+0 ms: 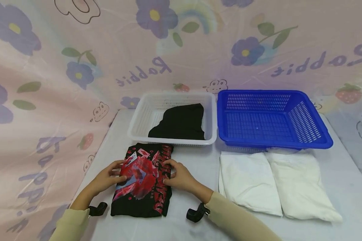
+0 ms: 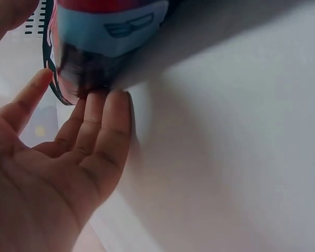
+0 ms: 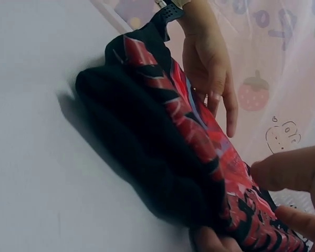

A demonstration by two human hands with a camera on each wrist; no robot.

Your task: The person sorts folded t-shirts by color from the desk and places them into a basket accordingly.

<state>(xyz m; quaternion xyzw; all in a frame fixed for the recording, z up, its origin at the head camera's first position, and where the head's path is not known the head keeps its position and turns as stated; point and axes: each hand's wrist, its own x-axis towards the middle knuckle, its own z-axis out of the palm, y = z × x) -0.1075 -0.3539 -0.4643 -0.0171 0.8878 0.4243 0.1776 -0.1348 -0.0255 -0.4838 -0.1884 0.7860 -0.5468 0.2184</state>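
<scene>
Folded black T-shirt with red print (image 1: 143, 179): lies flat on the table (image 1: 193, 167), between the two hands. Left hand (image 1: 110, 175): fingers straight, tips tucked at the shirt's left edge, gripping nothing. Right hand (image 1: 179, 176): thumb above and fingers beneath the right edge, pinching the folded layers. Handling, as judged: light, soft, limp cloth; not fragile; layers likely to slide apart and sag unless both side edges are taken together and the fold supported from beneath. Beyond the hands: white basket (image 1: 139, 125) holding a black garment (image 1: 181, 122); blue basket (image 1: 301, 118) further right. Right of the right hand: two folded white garments (image 1: 274, 182), side by side.
</scene>
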